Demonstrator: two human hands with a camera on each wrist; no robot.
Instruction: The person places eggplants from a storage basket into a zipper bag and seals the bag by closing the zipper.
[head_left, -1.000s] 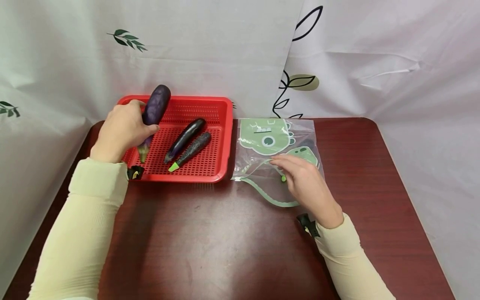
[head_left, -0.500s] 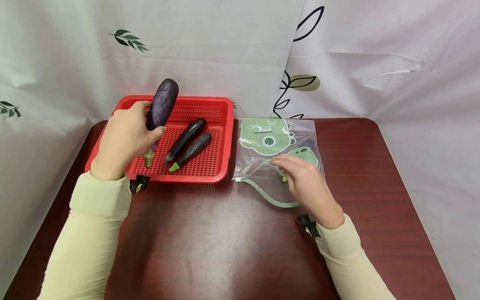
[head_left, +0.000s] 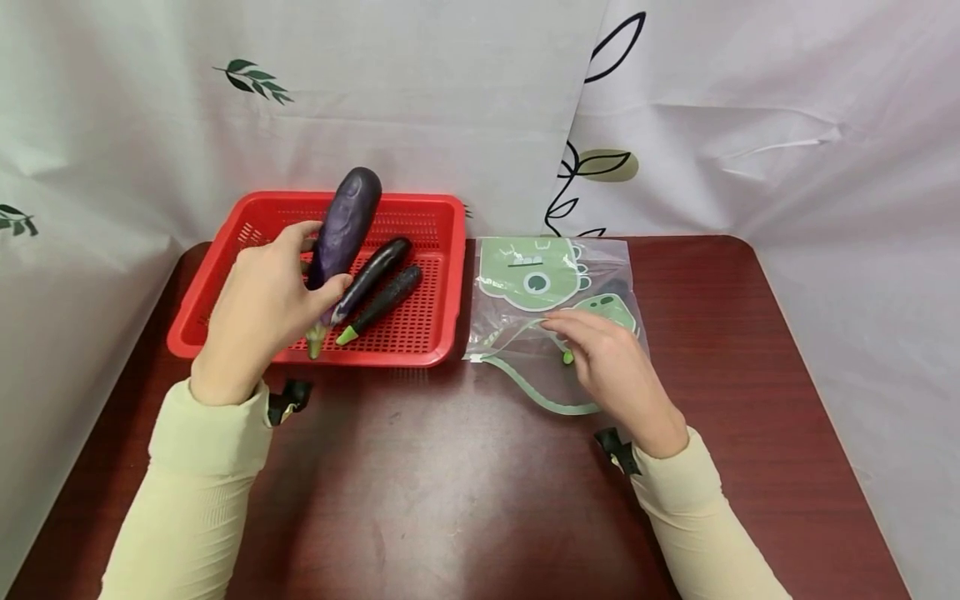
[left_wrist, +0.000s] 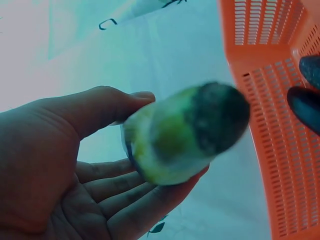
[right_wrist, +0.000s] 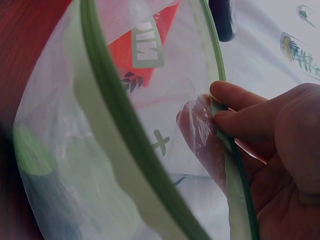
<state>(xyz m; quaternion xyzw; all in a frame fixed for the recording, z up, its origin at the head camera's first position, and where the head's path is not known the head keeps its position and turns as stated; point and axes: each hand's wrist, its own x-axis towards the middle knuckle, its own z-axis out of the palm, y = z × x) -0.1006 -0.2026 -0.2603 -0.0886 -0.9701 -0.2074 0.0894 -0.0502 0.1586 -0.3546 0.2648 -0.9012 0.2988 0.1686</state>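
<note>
A large purple eggplant (head_left: 347,223) is gripped between the thumb and fingers of my left hand (head_left: 262,304), its green stem end (left_wrist: 172,135) toward the left wrist camera. It is held over the red basket (head_left: 442,350), where a slim dark eggplant (head_left: 381,265) and a small dark green-stemmed vegetable (head_left: 390,302) lie side by side. My right hand (head_left: 615,375) pinches the green rim of a clear zip bag (head_left: 517,329) with a green cartoon print, keeping its mouth apart. Inside the bag shows a dark thing with a bright green tip (right_wrist: 32,152).
Both the basket and the bag lie on a dark red-brown table (head_left: 420,483). Behind and at the sides hangs a white cloth (head_left: 420,100) with leaf prints, close to the basket's far rim. The zip slider (head_left: 476,358) sits at the bag's left edge.
My left hand with the purple eggplant has moved to the right and nearer to me across the basket. The right hand and the bag have stayed in place.
</note>
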